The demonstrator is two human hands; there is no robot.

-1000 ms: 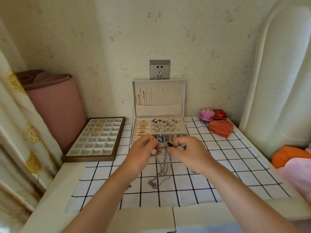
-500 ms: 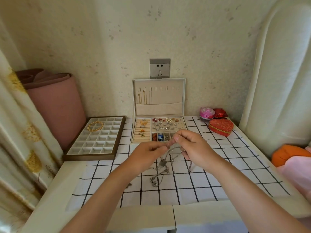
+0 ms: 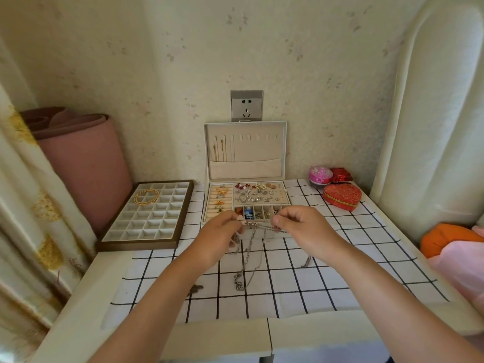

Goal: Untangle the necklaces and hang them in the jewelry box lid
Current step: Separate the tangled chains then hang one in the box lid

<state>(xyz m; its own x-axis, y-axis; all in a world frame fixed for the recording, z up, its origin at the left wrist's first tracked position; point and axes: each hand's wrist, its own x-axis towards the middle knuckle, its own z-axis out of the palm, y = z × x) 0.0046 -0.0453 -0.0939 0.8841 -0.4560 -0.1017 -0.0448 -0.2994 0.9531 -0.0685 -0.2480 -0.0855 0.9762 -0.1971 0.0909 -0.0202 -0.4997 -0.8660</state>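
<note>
Since half a second ago your fingertips have parted: they met then, and now a short run of chain spans the gap between them.

Landmark: one jewelry box (image 3: 278, 235), open, with its lid (image 3: 262, 150) upright at the back.
- Left of the box: one compartment tray (image 3: 145, 244).
- Right of the box: three small trinket boxes (image 3: 341, 197).
- Just in front of the box's front wall: your left hand (image 3: 218, 235) and right hand (image 3: 301, 229). Each pinches the silver necklaces (image 3: 251, 248) in narrow fingertip grips. The slack trails from there onto the checked cloth (image 3: 288, 284).
- Strands: at least two, but the tangle does not separate to the eye.
- Left hooks of the lid: gold chains (image 3: 222, 150), three or four, too fine to count surely. The other hooks look bare.

Handling (judgement): the necklaces are light, limp and slippery, and the fine links probably kink or snap under a hard pull. Take hold close to the knot or at a clasp. Tease the loops apart; don't tug.
</note>
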